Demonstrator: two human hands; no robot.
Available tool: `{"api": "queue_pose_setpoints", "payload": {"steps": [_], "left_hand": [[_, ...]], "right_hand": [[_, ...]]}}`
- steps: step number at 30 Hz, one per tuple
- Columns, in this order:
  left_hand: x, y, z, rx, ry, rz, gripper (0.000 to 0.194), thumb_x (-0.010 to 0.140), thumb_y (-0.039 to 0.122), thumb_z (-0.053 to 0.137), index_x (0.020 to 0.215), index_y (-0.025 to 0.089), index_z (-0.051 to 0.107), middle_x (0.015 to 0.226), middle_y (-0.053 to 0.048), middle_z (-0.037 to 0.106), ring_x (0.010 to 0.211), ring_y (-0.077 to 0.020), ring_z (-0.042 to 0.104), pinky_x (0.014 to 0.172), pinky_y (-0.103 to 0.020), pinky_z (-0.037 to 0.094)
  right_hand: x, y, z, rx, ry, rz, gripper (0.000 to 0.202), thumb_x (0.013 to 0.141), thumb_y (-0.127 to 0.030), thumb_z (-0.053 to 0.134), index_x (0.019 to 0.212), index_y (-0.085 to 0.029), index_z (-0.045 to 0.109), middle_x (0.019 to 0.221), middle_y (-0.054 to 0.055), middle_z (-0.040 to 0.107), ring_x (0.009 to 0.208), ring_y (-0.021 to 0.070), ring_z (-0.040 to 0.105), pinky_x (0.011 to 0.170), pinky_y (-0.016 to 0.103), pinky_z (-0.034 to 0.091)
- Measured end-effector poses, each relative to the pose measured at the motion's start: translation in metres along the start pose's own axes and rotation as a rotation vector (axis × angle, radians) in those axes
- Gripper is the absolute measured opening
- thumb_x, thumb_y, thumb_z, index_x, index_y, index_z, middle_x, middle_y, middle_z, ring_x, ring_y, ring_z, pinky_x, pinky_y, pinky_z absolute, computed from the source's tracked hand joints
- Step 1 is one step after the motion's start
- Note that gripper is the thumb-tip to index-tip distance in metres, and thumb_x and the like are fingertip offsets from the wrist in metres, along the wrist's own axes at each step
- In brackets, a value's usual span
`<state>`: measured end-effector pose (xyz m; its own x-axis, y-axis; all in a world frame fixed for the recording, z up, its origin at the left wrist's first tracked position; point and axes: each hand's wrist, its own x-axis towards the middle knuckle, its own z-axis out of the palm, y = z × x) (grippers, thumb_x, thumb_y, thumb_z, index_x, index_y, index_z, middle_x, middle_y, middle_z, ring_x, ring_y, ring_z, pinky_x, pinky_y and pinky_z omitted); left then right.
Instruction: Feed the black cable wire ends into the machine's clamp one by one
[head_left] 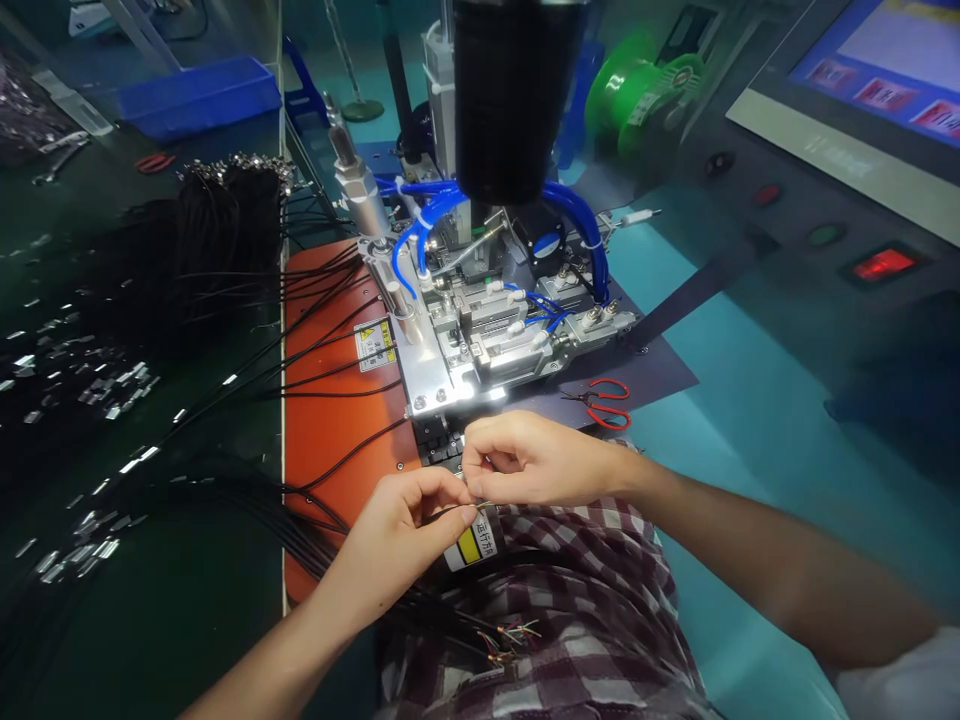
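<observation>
Together, left grip [409, 525], right grip [529, 460], pinching wire [486, 503]

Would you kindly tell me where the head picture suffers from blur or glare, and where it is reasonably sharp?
Head view: highlights smear into streaks over the dark table; blue tray and green spool look soft; glare whitens part of the machine's metal plate; left hand and right hand are fairly crisp.

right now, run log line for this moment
left hand: pinching thin wire; right hand: at same wire; coloured wire ends: over checked cloth; red-handled snips: beside machine
</observation>
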<state>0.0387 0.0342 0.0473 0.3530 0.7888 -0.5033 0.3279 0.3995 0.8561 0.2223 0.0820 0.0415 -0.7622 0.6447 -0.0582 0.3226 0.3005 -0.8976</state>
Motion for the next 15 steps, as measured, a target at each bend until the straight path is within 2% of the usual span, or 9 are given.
{"api": "queue_pose_setpoints", "payload": {"steps": [3, 8, 10, 12, 15], "left_hand": [[0.001, -0.001, -0.001, -0.003, -0.010, 0.005, 0.011, 0.075, 0.026, 0.061, 0.072, 0.015, 0.059, 0.061, 0.003, 0.049, 0.050, -0.0072, 0.035, 0.044, -0.018, 0.026], [0.001, 0.000, -0.001, 0.021, -0.013, 0.018, 0.010, 0.075, 0.023, 0.059, 0.070, 0.014, 0.060, 0.062, 0.002, 0.048, 0.054, -0.0084, 0.037, 0.046, -0.018, 0.029], [0.000, 0.002, 0.000, 0.018, 0.012, 0.015, 0.010, 0.074, 0.024, 0.059, 0.070, 0.014, 0.061, 0.059, 0.003, 0.046, 0.052, -0.0084, 0.036, 0.045, -0.018, 0.028], [-0.001, 0.003, 0.001, 0.009, 0.050, 0.007, 0.011, 0.072, 0.025, 0.061, 0.070, 0.015, 0.061, 0.059, 0.003, 0.047, 0.051, -0.0085, 0.037, 0.043, -0.018, 0.027], [-0.002, 0.003, 0.004, 0.004, 0.072, -0.002, 0.014, 0.071, 0.028, 0.063, 0.067, 0.015, 0.060, 0.059, 0.002, 0.048, 0.049, -0.0080, 0.036, 0.042, -0.019, 0.026]], "right_hand": [[0.000, 0.000, 0.002, 0.046, -0.016, 0.013, 0.006, 0.078, -0.012, 0.054, 0.073, -0.015, 0.058, 0.066, -0.004, 0.052, 0.055, 0.0070, 0.043, 0.048, 0.018, 0.032], [-0.002, -0.012, 0.000, -0.109, 0.019, -0.062, 0.004, 0.076, -0.012, 0.057, 0.073, -0.015, 0.058, 0.066, -0.004, 0.052, 0.056, 0.0075, 0.043, 0.051, 0.020, 0.032], [-0.002, -0.012, 0.000, -0.116, 0.040, -0.050, 0.005, 0.075, -0.012, 0.057, 0.072, -0.015, 0.057, 0.066, -0.004, 0.052, 0.056, 0.0078, 0.042, 0.051, 0.020, 0.031], [-0.001, -0.007, 0.002, -0.019, 0.041, 0.025, 0.006, 0.075, -0.011, 0.055, 0.071, -0.015, 0.057, 0.064, -0.004, 0.051, 0.055, 0.0078, 0.043, 0.049, 0.019, 0.031], [0.000, 0.003, 0.007, 0.245, 0.000, 0.161, 0.005, 0.077, -0.013, 0.052, 0.075, -0.015, 0.057, 0.063, -0.004, 0.051, 0.054, 0.0076, 0.042, 0.048, 0.019, 0.032]]}}
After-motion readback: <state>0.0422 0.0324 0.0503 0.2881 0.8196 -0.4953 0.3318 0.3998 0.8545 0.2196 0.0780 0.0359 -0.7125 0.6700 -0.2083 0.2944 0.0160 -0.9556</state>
